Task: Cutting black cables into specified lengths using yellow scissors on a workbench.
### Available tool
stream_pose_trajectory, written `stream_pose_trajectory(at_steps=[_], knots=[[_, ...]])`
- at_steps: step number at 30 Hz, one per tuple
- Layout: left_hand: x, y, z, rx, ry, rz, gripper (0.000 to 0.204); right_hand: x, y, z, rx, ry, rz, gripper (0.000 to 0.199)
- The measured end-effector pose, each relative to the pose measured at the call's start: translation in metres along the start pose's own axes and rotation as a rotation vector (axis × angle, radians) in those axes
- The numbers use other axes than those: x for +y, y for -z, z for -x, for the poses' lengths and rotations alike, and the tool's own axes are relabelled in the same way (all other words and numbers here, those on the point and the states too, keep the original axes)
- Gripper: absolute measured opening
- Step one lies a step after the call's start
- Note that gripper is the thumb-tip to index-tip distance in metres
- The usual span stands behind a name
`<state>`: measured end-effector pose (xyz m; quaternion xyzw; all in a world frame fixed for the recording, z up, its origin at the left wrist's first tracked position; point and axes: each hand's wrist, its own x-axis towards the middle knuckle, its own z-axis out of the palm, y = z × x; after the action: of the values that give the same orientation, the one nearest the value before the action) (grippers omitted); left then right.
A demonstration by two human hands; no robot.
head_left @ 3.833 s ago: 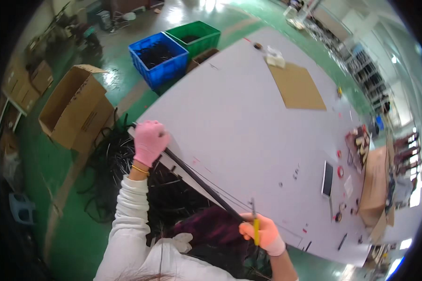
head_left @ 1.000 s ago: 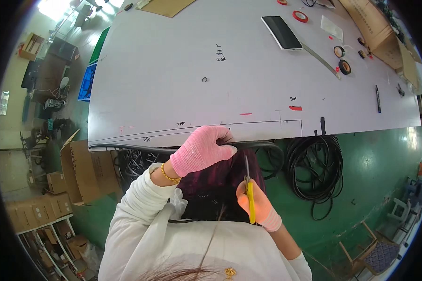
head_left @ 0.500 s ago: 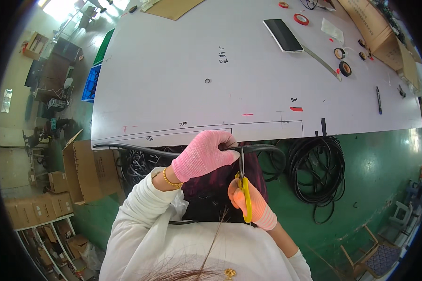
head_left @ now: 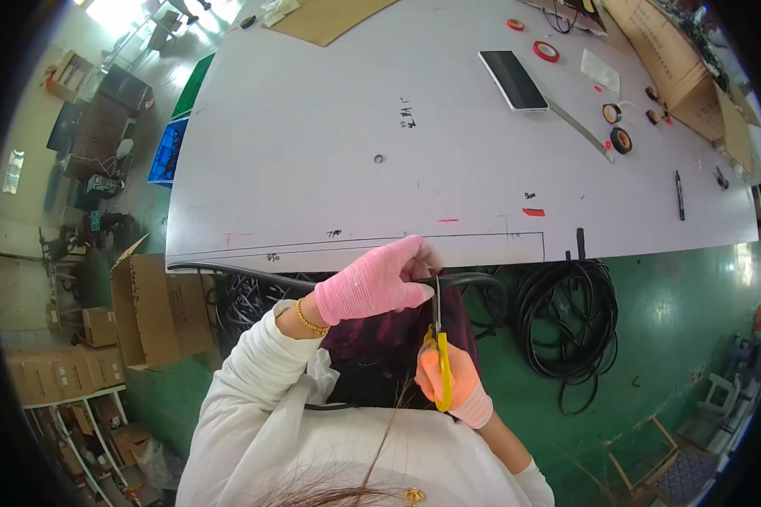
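My left hand (head_left: pixel 368 283), in a pink glove, pinches a long black cable or tube (head_left: pixel 473 280) at the front edge of the table. The black length runs along that edge from the table's left corner and bends down to the right past my hand. My fingertips are partly blurred. My right hand (head_left: pixel 467 387), in an orange striped glove, is closed round yellow-handled scissors (head_left: pixel 445 372). Their blades point away from me and meet the black length just right of my left fingers. Whether they have cut into it is too small to tell.
The white table (head_left: pixel 296 152) bears drawn lines, a phone (head_left: pixel 513 80), a metal ruler (head_left: pixel 579 127), red tape (head_left: pixel 546 51), black tape (head_left: pixel 621 140) and a marker (head_left: pixel 680 194). A coil of black cable (head_left: pixel 528 338) hangs at the right. A cardboard box (head_left: pixel 156 313) stands at left.
The scissors have slid slightly towards me, with my right hand a little lower in view. My left fingers have loosened and lifted somewhat at the black length. The view has shifted slightly.
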<state>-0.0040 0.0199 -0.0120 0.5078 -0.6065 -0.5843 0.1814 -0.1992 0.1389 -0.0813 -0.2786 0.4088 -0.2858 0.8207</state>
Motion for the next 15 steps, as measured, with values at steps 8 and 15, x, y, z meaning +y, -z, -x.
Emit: stream_pose_trajectory(at_steps=[8,15], knots=[[0.01,0.015,-0.014,-0.385,0.067,0.266,0.046,-0.015,-0.002,0.004,0.049,-0.04,0.146,0.033],[-0.008,0.021,-0.015,-0.361,-0.193,0.304,0.041,-0.027,-0.002,0.01,0.355,0.036,0.308,0.023]])
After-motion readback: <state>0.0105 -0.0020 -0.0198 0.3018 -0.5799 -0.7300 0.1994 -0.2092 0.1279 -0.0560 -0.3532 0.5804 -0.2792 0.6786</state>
